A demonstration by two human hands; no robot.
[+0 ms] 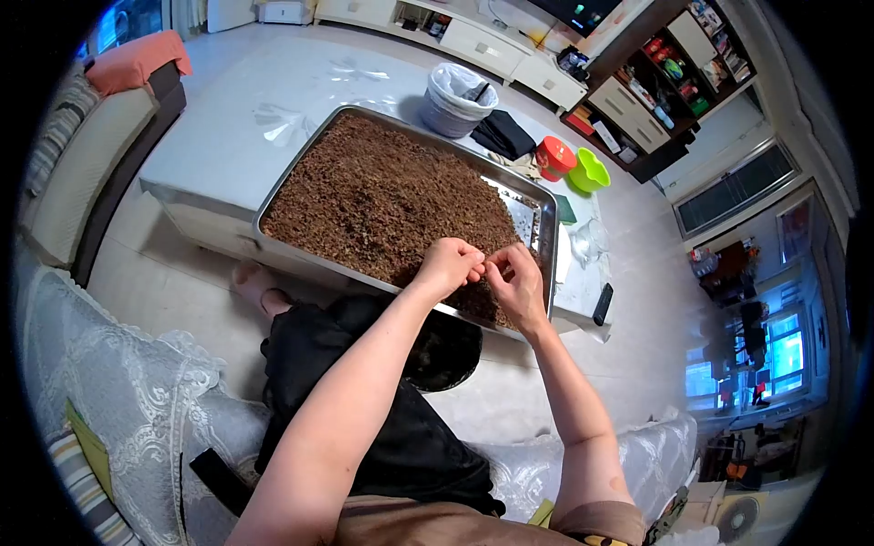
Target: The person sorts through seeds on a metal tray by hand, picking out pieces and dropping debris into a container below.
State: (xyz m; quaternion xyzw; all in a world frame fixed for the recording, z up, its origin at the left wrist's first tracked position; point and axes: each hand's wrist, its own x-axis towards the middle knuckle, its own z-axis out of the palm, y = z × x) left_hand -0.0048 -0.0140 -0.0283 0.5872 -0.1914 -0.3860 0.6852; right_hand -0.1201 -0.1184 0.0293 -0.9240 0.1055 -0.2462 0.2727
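A large metal tray holds a heap of small brown dried bits, perhaps husks or peppercorns; their exact kind I cannot tell. Over the tray's near right part, my left hand and my right hand meet with fingertips nearly touching. Both are closed in a pinch. Whatever lies between the fingertips is too small to make out. Beneath the tray's near edge, a black round container or bag sits by my knees, partly hidden by my left forearm.
The tray rests on a low covered table. Behind it stand a lined bin, a black cloth, a red tub and a green bowl. A black remote lies at the table's right edge. A sofa is at left.
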